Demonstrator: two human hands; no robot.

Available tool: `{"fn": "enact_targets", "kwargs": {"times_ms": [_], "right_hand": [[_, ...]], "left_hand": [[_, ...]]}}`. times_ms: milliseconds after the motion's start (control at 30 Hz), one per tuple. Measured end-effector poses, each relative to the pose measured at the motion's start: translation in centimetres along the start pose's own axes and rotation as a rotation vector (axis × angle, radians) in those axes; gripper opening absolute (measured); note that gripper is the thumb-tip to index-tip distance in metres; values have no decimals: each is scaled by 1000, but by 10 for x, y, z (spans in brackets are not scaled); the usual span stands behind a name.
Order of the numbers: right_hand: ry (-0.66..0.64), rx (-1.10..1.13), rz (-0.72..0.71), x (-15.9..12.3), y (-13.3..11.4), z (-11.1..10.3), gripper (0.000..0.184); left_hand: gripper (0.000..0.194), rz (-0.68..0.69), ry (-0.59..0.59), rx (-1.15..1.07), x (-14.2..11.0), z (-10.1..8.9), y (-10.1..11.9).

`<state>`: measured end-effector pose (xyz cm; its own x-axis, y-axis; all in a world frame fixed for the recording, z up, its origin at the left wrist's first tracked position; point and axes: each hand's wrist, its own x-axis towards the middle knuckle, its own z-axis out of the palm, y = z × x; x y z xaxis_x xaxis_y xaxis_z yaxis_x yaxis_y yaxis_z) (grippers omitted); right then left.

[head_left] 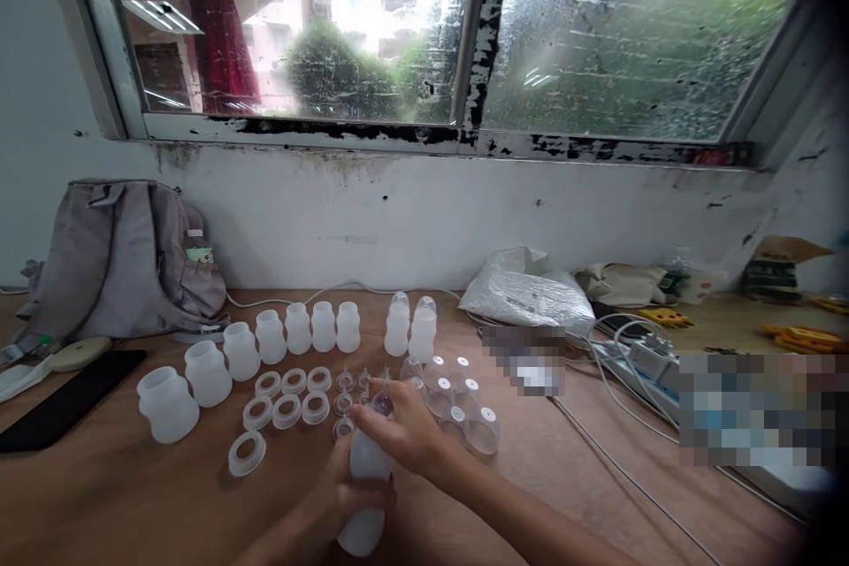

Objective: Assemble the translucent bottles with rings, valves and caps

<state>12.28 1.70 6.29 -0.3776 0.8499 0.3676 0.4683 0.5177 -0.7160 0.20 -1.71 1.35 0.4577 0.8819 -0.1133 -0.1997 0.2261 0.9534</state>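
My left hand point(332, 491) is wrapped around a frosted baby bottle point(368, 457), which stands tilted near the table's front edge. At its top, my right hand point(411, 433) has thumb and fingers closed around the collar, with a clear teat point(382, 404) showing between them. Just beyond my hands stand several clear teats point(343, 405), partly hidden by my fingers. Left of these lie several translucent collar rings point(286, 411). Several clear domed caps point(483, 435) are grouped to the right of my right hand.
Several open bottle bodies point(242, 352) curve along the left and back. Two capped bottles point(423, 332) stand behind the teats. A black phone-like slab point(72, 398) and grey backpack point(112, 265) are at left. Right are a silver bag point(527, 292), cables and a power strip point(637, 380).
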Motion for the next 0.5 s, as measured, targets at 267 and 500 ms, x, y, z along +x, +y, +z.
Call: {"fn": "enact_targets", "kwargs": {"times_ms": [267, 500], "right_hand": [[-357, 587, 97, 2, -5, -10, 25], [-485, 766, 79, 14, 2, -29, 46]], "left_hand": [[28, -186, -593, -657, -4, -10, -12], [30, -98, -597, -648, 2, -26, -6]]}}
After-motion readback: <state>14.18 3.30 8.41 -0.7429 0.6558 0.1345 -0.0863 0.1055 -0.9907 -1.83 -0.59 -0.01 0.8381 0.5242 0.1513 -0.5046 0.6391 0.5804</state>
